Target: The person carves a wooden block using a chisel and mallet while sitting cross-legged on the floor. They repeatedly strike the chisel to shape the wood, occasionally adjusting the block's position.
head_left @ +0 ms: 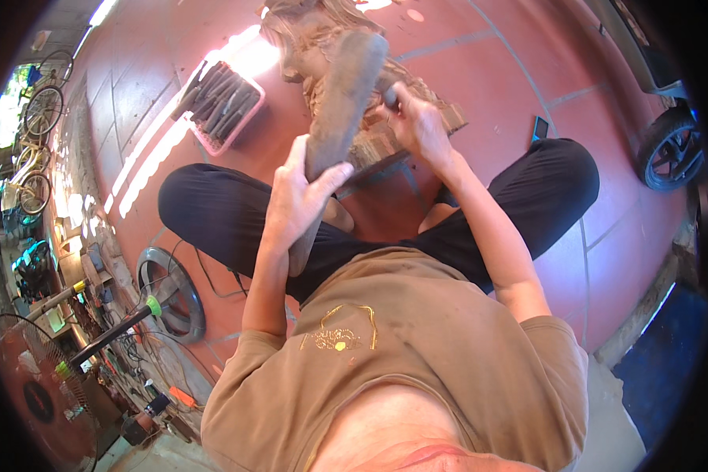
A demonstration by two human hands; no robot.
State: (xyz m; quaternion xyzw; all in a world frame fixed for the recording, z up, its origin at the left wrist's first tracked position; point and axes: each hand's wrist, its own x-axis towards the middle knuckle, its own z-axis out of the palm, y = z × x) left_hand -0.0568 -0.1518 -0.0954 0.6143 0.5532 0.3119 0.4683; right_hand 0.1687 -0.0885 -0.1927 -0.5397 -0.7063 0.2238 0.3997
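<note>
My left hand (295, 193) is closed round a long wooden mallet (344, 98), whose thick, worn head tilts up and away from me. Beyond and partly behind the mallet lies a brown wood carving (307, 35) with wavy, cut relief and a blocky base. My right hand (421, 130) is closed over the near right part of the carving, its fingers round a slim tool that looks like a chisel (388, 88). Only the rounded end of that tool shows; the mallet and my fingers hide the rest.
A pink plastic basket (230, 143) of dark, stick-like tools stands at the left on red floor tiles (480, 71). A phone-like dark object (540, 128) lies at the right. A wheel (672, 149) stands far right; a floor fan (43, 393) and cables are at lower left.
</note>
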